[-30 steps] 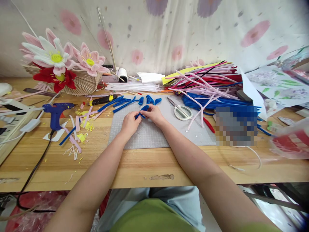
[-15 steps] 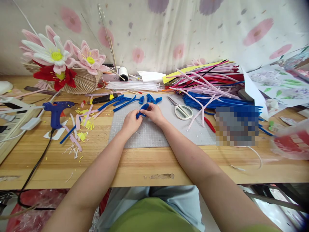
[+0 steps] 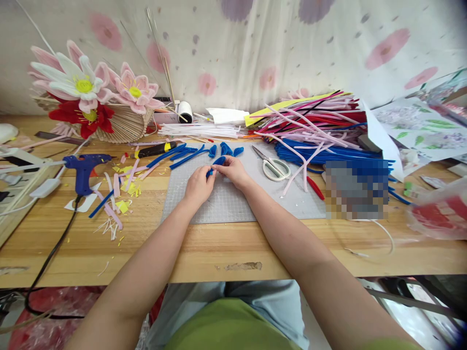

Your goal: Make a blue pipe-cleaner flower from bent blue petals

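1. The left hand (image 3: 199,183) and right hand (image 3: 232,170) meet over the grey cutting mat (image 3: 233,204); both pinch one blue pipe-cleaner petal (image 3: 218,161), fingertips closed on it.
2. Just beyond the grip lie more blue petals (image 3: 226,149); left of them, blue pipe-cleaner lengths (image 3: 178,155).
3. Right of the grip lie scissors (image 3: 274,166); well to the left, a blue glue gun (image 3: 84,167).
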